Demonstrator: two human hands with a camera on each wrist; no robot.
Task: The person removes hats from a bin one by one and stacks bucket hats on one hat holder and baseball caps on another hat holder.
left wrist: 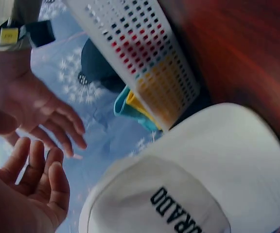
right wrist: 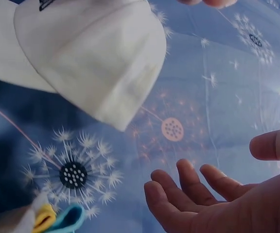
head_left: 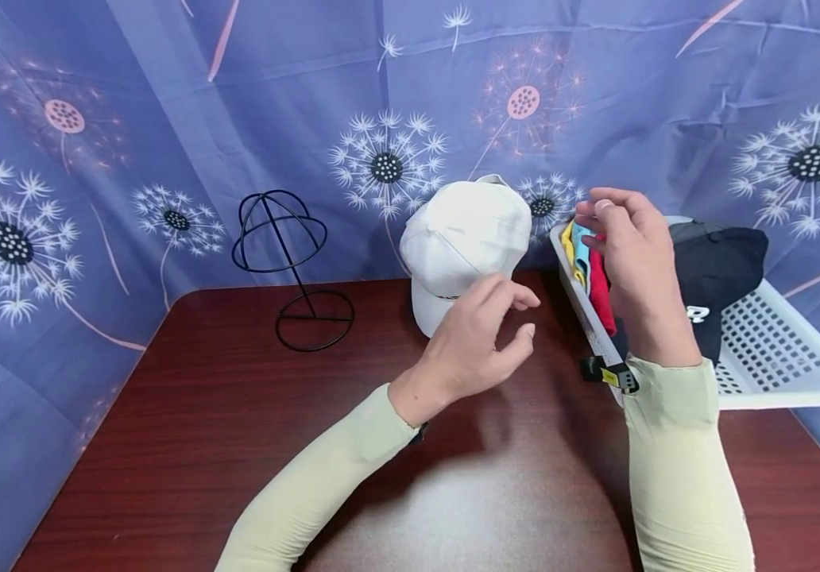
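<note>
The left grip (head_left: 470, 345), a bare hand with fingers loosely bent and thumb well apart from them, has hold of nothing and hangs just in front of the white cap (head_left: 463, 226); the right grip (head_left: 639, 266), also holding nothing, hovers to the right of that cap, fingers loosely extended. The white cap is upright near the back of the table (head_left: 203, 413), brim toward the person; what bears it cannot be told. It should be light, with a soft crown that dents easily and a stiffer brim, hardly slippery, so the brim looks the surest place to take hold. To its right a white basket (head_left: 775, 349) holds a black cap (head_left: 717, 262) and coloured fabric pieces (head_left: 599, 286); to its left stands a wire stand (head_left: 298, 278); behind it hangs a patterned curtain (head_left: 295, 103). The left wrist view shows dark lettering (left wrist: 165, 201) on the white cap's front, mostly covered in the head view, and the left fingers apart from it.
</note>
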